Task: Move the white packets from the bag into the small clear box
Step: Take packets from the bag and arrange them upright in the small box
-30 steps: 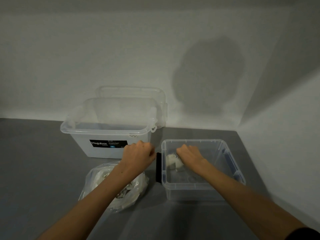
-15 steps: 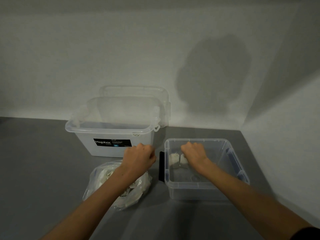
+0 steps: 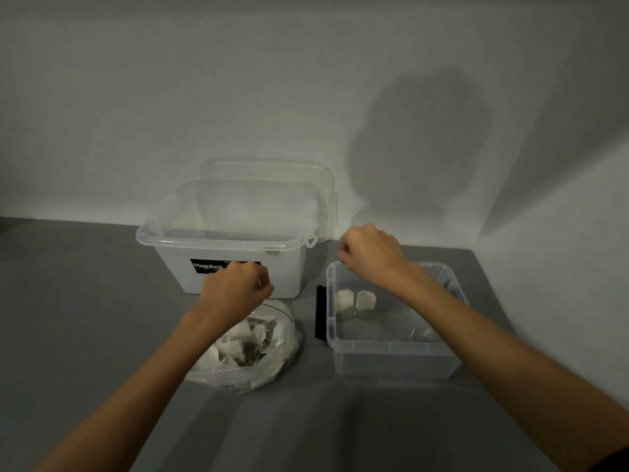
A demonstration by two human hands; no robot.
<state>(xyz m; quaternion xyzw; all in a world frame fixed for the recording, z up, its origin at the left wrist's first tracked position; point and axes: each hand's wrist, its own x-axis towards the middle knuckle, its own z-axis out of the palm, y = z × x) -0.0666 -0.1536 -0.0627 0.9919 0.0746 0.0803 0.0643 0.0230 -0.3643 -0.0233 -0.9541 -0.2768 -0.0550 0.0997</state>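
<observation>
Left hand (image 3: 235,291): hovers over the far rim of the bag, knuckles up, fingers curled; cannot tell whether gripping the plastic or anything else.

Right hand (image 3: 369,253): raised above the far left corner of the small clear box, clenched, nothing visible in the grip.

Bag (image 3: 282,356): clear plastic, crumpled, mouth open upward. Lies on the table near centre, just left of the small clear box and just in front of the large box. Holds a heap of white packets (image 3: 245,338).

Small clear box (image 3: 391,362): open, no lid on, near right on the table. Black clip (image 3: 320,313) on its left side. Contains two packets (image 3: 355,303) standing side by side against the left wall, touching or nearly so, and a third packet (image 3: 425,334) lying toward the near right corner, partly hidden by the right forearm.

Large box (image 3: 289,264): clear, open, far centre. Bears a black label (image 3: 207,266) reading "Megabox", partly covered by the left hand.

Lid (image 3: 265,168): clear, stands upright behind the large box, against the wall.

Table (image 3: 68,318): grey, matt.

Wall (image 3: 204,80): pale, with a rounded shadow (image 3: 418,141) above the small clear box.
</observation>
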